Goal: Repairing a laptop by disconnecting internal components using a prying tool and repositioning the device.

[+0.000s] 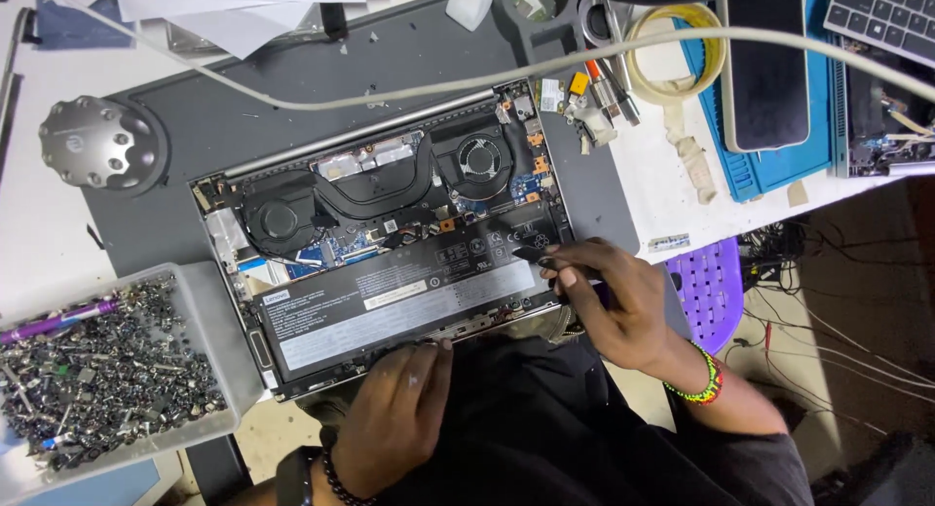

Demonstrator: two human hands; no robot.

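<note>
An opened laptop (390, 238) is lying bottom-up on a dark mat (195, 126) on the counter (39, 233), its back cover off, with two fans, a heat pipe and a long black battery (390, 306) showing. Its long axis is running left to right with a slight tilt, the right end sitting higher in the head view; the hinge edge is pointing away from the person and the battery edge is facing them.

The right hand (623, 306) is working at the battery's right end, its fingers (570, 267) closing together on a small dark tool (534, 256) whose tip is pointing left toward the board. The left hand (399, 409) is steadying the near edge, its fingers (433, 355) lying flat and slightly apart on the frame, gripping nothing.

The step in hand looks like freeing something at the battery's right corner, perhaps a connector or a screw; I cannot tell which. The next move, as I judge it, is calling for a fine, steady tip and a firm hold on the frame.

A tray (209, 311) of loose screws is sitting just left of the laptop.
</note>
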